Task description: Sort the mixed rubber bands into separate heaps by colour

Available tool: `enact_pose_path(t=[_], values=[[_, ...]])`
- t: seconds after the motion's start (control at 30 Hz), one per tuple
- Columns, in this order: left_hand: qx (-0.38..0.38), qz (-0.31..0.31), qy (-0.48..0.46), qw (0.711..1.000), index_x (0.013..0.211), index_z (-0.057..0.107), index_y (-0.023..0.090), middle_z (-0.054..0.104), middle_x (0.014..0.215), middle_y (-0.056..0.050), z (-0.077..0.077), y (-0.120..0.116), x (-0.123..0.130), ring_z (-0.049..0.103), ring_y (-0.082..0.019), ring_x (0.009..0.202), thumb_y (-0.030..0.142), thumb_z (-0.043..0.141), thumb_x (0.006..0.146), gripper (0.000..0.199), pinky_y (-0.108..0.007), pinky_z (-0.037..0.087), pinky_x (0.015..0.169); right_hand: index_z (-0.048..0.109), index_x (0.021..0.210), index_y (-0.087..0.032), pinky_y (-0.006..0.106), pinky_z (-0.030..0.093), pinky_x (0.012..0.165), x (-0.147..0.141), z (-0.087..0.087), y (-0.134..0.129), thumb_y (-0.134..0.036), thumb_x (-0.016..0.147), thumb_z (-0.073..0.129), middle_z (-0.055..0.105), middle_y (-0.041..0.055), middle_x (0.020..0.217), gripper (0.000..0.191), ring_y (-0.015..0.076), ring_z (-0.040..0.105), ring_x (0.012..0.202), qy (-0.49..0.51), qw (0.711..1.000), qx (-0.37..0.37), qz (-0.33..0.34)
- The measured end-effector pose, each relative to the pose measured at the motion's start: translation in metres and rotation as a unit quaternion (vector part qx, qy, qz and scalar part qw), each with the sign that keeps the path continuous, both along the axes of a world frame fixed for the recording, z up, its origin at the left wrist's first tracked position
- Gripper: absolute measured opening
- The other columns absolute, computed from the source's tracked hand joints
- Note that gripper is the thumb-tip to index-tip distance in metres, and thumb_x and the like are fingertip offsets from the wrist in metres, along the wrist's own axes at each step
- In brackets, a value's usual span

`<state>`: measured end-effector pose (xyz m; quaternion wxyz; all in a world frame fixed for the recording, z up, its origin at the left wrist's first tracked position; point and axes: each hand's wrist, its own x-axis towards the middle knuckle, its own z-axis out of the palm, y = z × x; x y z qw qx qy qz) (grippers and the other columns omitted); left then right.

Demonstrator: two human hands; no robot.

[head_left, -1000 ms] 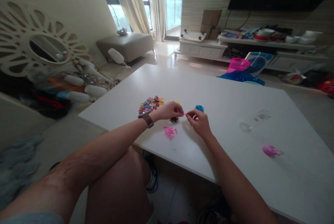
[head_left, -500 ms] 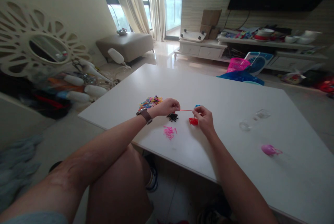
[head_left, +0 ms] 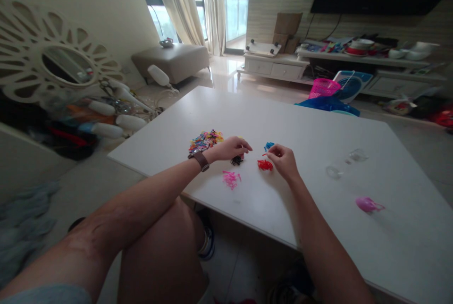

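Observation:
My right hand (head_left: 283, 160) pinches a small red rubber band (head_left: 264, 155) just above a red pile of bands (head_left: 264, 165). Behind it lies a small blue pile (head_left: 269, 146). My left hand (head_left: 235, 148), with a watch (head_left: 199, 158) on the wrist, hovers over a black pile of bands (head_left: 237, 160), its fingers apart and holding nothing. A mixed multicoloured pile (head_left: 205, 140) lies beyond the left wrist. Nearer to me is a pink pile (head_left: 231, 180). Part of the black pile is hidden under the left hand.
The piles lie on a white table (head_left: 247, 110). On its right side are a clear container (head_left: 357, 155), a clear round piece (head_left: 333, 172) and a pink-purple object with a strap (head_left: 368, 204). Beyond the far edge stand a pink basket (head_left: 323, 88) and blue plastic (head_left: 327, 104).
The red band stretched between both hands has been let go by my left hand, whose fingers have opened. It stays in my right hand, now slack; the hands have moved slightly apart.

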<state>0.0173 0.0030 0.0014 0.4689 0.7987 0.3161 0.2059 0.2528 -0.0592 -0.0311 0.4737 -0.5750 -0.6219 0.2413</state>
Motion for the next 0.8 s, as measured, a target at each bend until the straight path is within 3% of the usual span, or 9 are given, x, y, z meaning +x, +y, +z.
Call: enact_pose_path(t=[0.17,0.43,0.63,0.8], values=[[-0.022,0.015,-0.009,1.0,0.104,0.072,0.008,0.075,0.095,-0.012,-0.003,0.002,-0.005,0.072,-0.013,0.07,0.018,0.056,0.09,0.023,-0.023,0.053,0.065,0.061,0.06,-0.022,0.026,0.031,0.049,0.01,-0.003,0.001,-0.022,0.067,0.06,0.052,-0.0038,0.051,0.007,0.0132,0.046,0.049,-0.153,0.988,-0.017,0.002],[-0.114,0.01,-0.077,0.99,0.124,0.055,0.013,0.076,0.095,-0.011,-0.007,0.001,-0.005,0.075,-0.016,0.077,0.015,0.066,0.084,0.042,-0.024,0.056,0.07,0.063,0.058,-0.024,0.026,0.031,0.049,0.014,-0.007,0.0,-0.026,0.068,0.063,0.056,-0.0033,0.051,0.011,0.0131,0.048,0.049,-0.235,0.972,-0.021,0.011],[-0.143,0.024,-0.075,0.987,0.122,0.055,0.013,0.077,0.094,-0.014,-0.005,-0.002,-0.001,0.076,-0.021,0.087,0.02,0.073,0.082,0.044,-0.029,0.057,0.074,0.064,0.063,-0.023,0.028,0.035,0.053,0.01,-0.001,-0.001,-0.024,0.073,0.064,0.053,-0.003,0.054,0.01,0.0136,0.046,0.051,-0.205,0.979,0.018,-0.014],[-0.154,-0.005,-0.084,0.985,0.124,0.055,0.014,0.077,0.089,-0.011,0.001,-0.01,0.006,0.074,-0.019,0.084,0.025,0.075,0.083,0.047,-0.027,0.055,0.073,0.072,0.091,-0.022,0.03,0.047,0.063,-0.012,0.005,-0.008,-0.028,0.083,0.067,0.065,0.0031,0.08,0.011,0.0166,0.058,0.067,-0.098,0.986,0.092,0.101]])
